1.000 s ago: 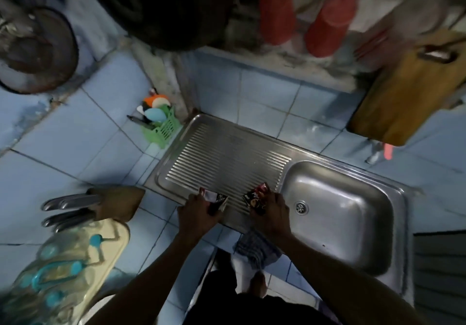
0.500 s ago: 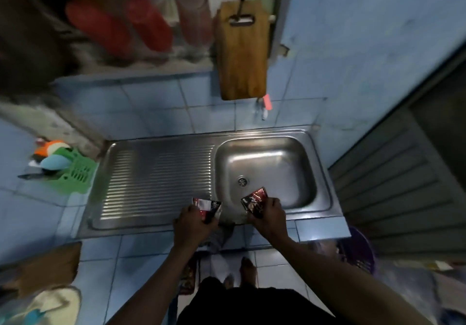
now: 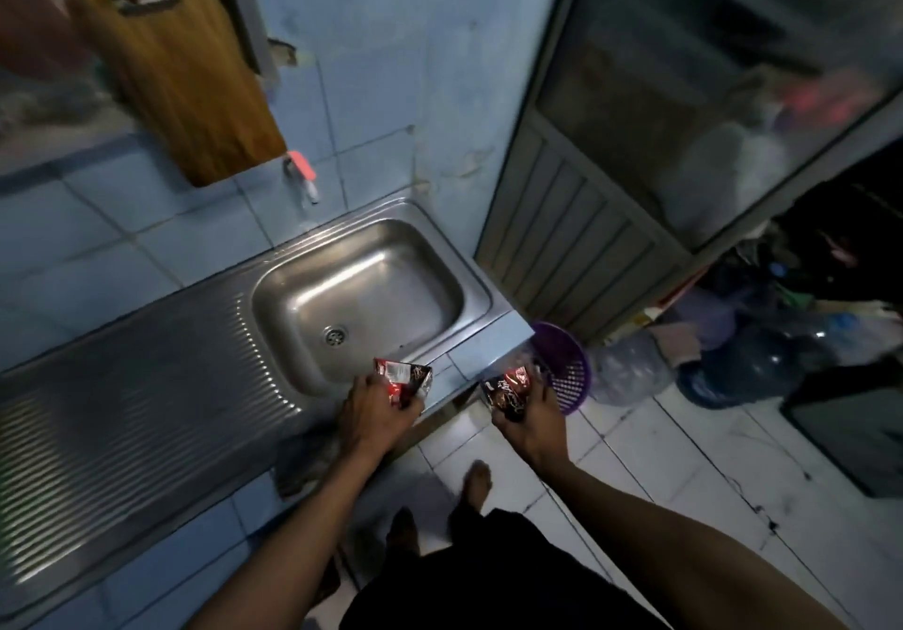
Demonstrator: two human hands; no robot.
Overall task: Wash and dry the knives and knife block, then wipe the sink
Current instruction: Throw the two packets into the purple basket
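Beside the sink (image 3: 481,282), each hand's grip pinches a red sachet, right hand (image 3: 530,417) above the purple basket (image 3: 569,375).

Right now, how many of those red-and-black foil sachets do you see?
2. One red-and-black foil sachet is pinched in the left hand at the steel sink's front edge; the other sachet is in the right hand, near the purple basket.

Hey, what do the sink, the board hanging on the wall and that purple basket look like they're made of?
Sink: stainless steel by its look, with brushed grey sheen and bright glints. Board: wood, going by brown grain streaks, matte. Purple basket: probably plastic, judging by its uniform colour and moulded mesh.
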